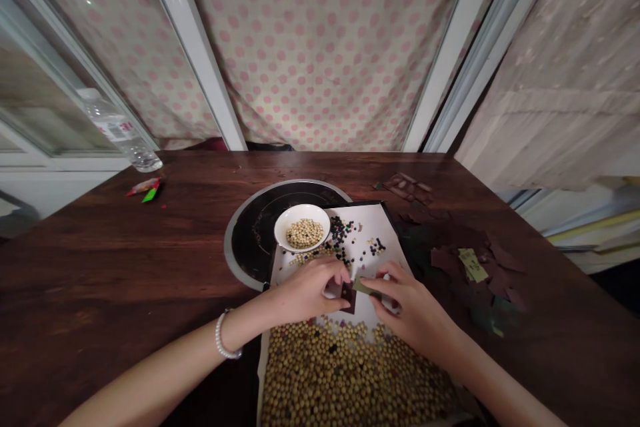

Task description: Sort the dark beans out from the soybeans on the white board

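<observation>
My left hand (pixel 320 287), with a pearl bracelet (pixel 220 337) at its wrist, curves its thumb and fingers around the left side of a small dark brown card (pixel 350 302). My right hand (pixel 407 300) pinches a small olive-green piece of paper (pixel 364 286) just beside that card. Both hands hover low over a white sheet (pixel 367 215) in a dark-edged tray. Many tan round beads (pixel 345 373) fill its near part. Black beads (pixel 341 230) lie scattered farther up. A white bowl (pixel 281 219) of pale beads stands at the upper left of the sheet.
A round black turntable (pixel 245 233) with a grey rim lies under the bowl side. To the right are dark torn scraps (pixel 450 260) with a yellow-green note (pixel 473 265). A plastic bottle (pixel 123 133) and colourful wrappers (pixel 147 188) sit at the far left of the wooden table (pixel 125 260).
</observation>
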`<state>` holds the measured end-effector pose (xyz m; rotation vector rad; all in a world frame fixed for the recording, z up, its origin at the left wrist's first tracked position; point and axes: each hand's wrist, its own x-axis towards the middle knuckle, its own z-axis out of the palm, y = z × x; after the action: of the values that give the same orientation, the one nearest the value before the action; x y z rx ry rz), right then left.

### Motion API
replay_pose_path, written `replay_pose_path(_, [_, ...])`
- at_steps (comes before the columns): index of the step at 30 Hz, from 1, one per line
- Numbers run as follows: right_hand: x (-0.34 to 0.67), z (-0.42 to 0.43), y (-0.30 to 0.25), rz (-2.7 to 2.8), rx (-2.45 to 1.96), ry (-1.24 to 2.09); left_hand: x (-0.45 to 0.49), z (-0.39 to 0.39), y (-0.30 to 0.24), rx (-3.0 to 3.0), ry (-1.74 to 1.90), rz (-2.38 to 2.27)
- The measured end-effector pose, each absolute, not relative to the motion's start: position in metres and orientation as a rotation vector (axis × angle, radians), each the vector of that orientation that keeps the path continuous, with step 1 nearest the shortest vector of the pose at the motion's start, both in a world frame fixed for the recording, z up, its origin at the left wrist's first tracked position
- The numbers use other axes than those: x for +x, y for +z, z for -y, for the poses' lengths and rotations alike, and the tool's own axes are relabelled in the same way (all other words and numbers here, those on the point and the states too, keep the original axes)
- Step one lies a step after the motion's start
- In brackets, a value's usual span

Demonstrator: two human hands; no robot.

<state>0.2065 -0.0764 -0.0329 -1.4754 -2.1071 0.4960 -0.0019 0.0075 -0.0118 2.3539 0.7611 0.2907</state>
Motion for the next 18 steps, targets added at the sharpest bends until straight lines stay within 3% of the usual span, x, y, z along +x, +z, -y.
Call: replay_pose_path(18, [0.1966,0.0728,-0.0291,2.224,-1.365,0.498,-0.0018,-0.0102,-0.0123,2.394,0.254,-0.811])
